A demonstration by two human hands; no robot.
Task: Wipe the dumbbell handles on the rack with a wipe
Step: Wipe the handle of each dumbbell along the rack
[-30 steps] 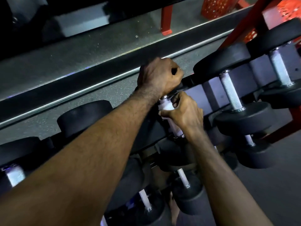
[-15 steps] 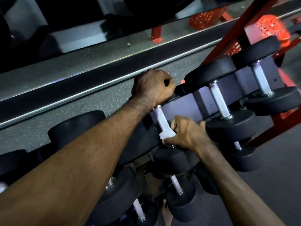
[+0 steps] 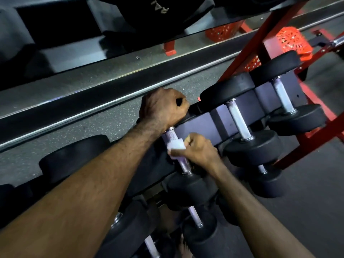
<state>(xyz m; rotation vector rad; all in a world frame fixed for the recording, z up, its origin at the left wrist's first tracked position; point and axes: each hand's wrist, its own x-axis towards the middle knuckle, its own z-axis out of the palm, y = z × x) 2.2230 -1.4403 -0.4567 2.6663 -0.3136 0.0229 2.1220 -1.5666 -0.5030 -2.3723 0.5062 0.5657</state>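
I see the white wipe (image 3: 176, 147) folded round the middle of a knurled silver dumbbell handle (image 3: 183, 164), which slants across the rack (image 3: 208, 123) between black rubber heads; neighbouring handles lie parallel.

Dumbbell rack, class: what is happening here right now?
A person is cleaning a dumbbell handle on the top tier of the rack. The right hand grips a white wipe wrapped around the middle of that handle. The left hand is curled over the dumbbell's far head, apparently steadying it. Two more dumbbells sit to the right, untouched.
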